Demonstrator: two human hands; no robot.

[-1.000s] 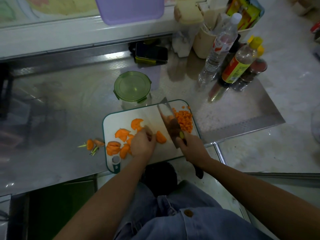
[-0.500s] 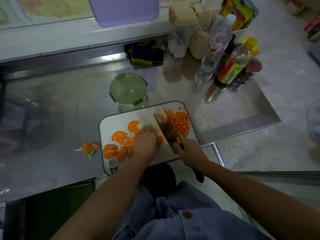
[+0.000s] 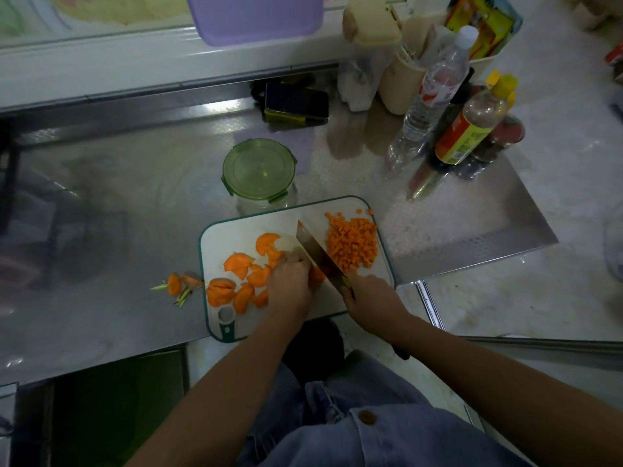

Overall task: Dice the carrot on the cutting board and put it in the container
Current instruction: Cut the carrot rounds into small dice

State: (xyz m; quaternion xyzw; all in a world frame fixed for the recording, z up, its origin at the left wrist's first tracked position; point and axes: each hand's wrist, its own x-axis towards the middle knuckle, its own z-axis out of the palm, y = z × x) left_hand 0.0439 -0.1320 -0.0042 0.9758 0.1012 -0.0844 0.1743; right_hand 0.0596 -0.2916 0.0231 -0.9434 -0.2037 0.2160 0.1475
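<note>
Carrot slices (image 3: 236, 281) spread over left part of cutting board (image 3: 232, 235); diced pile (image 3: 352, 242) heaped at far right corner. Carrot slice (image 3: 317, 275) held down under curled fingers of left hand (image 3: 290, 284), against cleaver (image 3: 317, 254). Cleaver handle gripped by right hand (image 3: 371, 298). Lidded container (image 3: 259, 173) set just behind board on steel surface (image 3: 135, 203).

Steel counter (image 3: 118, 203) lies open left of the cutting board (image 3: 236, 234), save carrot scraps (image 3: 178, 285) just beside its left edge. At the far edge, the lidded container (image 3: 258, 170) crowds in. Far right, bottles (image 3: 468, 131) block passage; phone (image 3: 296, 102) farther back.
</note>
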